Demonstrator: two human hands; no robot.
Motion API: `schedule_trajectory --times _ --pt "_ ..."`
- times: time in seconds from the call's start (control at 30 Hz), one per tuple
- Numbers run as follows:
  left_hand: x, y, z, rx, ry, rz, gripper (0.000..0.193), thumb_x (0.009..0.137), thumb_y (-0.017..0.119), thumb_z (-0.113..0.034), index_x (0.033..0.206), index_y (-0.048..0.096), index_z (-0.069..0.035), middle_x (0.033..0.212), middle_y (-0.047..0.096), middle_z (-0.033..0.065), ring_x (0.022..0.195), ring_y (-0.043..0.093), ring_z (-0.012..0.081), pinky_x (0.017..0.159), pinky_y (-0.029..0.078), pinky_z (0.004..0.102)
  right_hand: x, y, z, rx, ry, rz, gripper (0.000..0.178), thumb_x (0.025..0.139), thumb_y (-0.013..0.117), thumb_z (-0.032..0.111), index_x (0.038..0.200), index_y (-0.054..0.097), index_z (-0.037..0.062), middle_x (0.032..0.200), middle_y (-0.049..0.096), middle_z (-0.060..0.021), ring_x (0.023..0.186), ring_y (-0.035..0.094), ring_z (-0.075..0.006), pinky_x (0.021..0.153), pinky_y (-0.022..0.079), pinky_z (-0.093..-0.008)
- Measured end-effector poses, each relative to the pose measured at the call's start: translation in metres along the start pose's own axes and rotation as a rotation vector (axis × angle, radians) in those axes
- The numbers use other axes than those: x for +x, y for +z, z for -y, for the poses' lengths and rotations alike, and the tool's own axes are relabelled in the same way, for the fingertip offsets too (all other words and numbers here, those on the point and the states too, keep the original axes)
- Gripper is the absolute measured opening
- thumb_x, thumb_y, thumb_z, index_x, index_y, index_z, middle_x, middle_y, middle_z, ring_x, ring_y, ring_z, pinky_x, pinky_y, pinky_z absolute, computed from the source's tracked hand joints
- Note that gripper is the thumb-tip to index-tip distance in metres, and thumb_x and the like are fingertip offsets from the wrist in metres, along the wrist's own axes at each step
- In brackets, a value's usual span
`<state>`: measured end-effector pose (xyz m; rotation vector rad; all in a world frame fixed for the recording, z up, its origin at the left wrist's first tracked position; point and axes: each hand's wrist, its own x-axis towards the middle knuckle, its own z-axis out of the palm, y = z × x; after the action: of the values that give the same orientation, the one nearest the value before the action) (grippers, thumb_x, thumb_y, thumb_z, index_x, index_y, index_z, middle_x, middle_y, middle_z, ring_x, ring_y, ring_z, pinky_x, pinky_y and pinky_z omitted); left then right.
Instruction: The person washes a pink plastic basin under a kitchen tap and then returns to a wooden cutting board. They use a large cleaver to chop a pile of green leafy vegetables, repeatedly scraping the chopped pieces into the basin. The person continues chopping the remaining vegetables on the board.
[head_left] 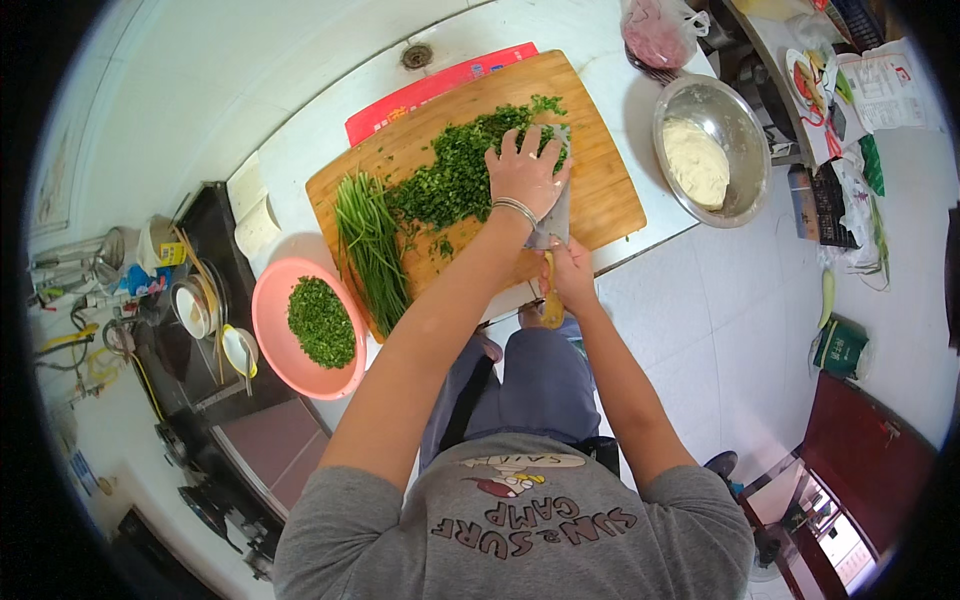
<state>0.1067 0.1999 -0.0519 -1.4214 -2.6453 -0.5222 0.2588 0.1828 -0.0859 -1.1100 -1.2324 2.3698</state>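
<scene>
My right hand is wrapped round the yellowish handle of a kitchen knife. The knife's broad grey blade lies over the right part of a wooden cutting board. My left hand, a bangle at its wrist, rests with fingers spread over chopped chives beside the blade; its palm hides part of both. The chopped pile stretches across the middle of the board. Toward the left end lies a bundle of uncut chives, long and green.
A pink basin holding chopped greens stands left of the board. On the right is a metal bowl with pale dough. Behind the board lies a red box; a bag of pinkish stuff sits at the back right.
</scene>
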Motion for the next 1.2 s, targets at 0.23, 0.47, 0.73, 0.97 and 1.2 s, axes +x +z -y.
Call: schedule_trajectory --times 0.23,0.47,0.73,0.97,1.2 --pt "-0.035 -0.053 0.012 0.052 -0.009 -0.069 0.033 0.081 0.058 -0.039 0.108 0.063 -0.021 0.119 0.054 0.0051 0.111 0.046 0.0288 0.083 0.039 0.0497 -0.047 0.038 0.001 0.026 -0.032 0.069 0.025 0.097 0.04 0.024 0.084 0.051 0.0047 0.053 0.045 -0.0026 0.037 0.045 -0.0124 0.034 0.039 -0.0273" --pt "-0.092 -0.126 0.062 0.11 -0.115 -0.105 0.032 0.081 0.058 -0.038 0.109 0.062 -0.022 0.117 0.054 0.0052 0.111 0.047 0.0291 0.082 0.04 0.0512 -0.094 0.104 -0.015 -0.04 -0.016 0.194 0.027 0.097 0.04 0.025 0.085 0.05 0.0037 0.055 0.046 -0.0031 0.037 0.045 -0.0127 0.034 0.039 -0.0276" --pt "-0.196 -0.191 0.176 0.248 -0.337 -0.243 0.032 0.079 0.061 -0.039 0.106 0.064 -0.022 0.112 0.057 0.005 0.103 0.051 0.0307 0.081 0.043 0.0485 -0.126 0.212 -0.082 -0.161 0.137 0.423 0.025 0.095 0.043 0.026 0.082 0.051 0.0051 0.055 0.046 -0.0024 0.038 0.046 -0.0127 0.035 0.038 -0.0268" --pt "-0.307 -0.163 0.307 -0.066 -0.603 -0.112 0.037 0.082 0.059 -0.036 0.114 0.061 -0.017 0.12 0.055 0.0104 0.111 0.049 0.0331 0.091 0.042 0.0458 -0.121 0.286 -0.156 -0.824 -0.234 0.448 0.028 0.092 0.044 0.022 0.078 0.052 -0.0006 0.055 0.053 -0.0123 0.042 0.055 -0.0222 0.043 0.045 -0.0349" --pt "-0.373 -0.147 0.357 -0.326 -0.56 -0.064 0.026 0.089 0.052 -0.017 0.11 0.062 -0.007 0.119 0.057 0.0119 0.109 0.054 0.0297 0.094 0.042 0.0384 -0.117 0.299 -0.165 -1.04 -0.347 0.318 0.033 0.088 0.044 0.021 0.071 0.057 -0.0036 0.069 0.058 -0.0268 0.07 0.059 -0.042 0.066 0.047 -0.0497"
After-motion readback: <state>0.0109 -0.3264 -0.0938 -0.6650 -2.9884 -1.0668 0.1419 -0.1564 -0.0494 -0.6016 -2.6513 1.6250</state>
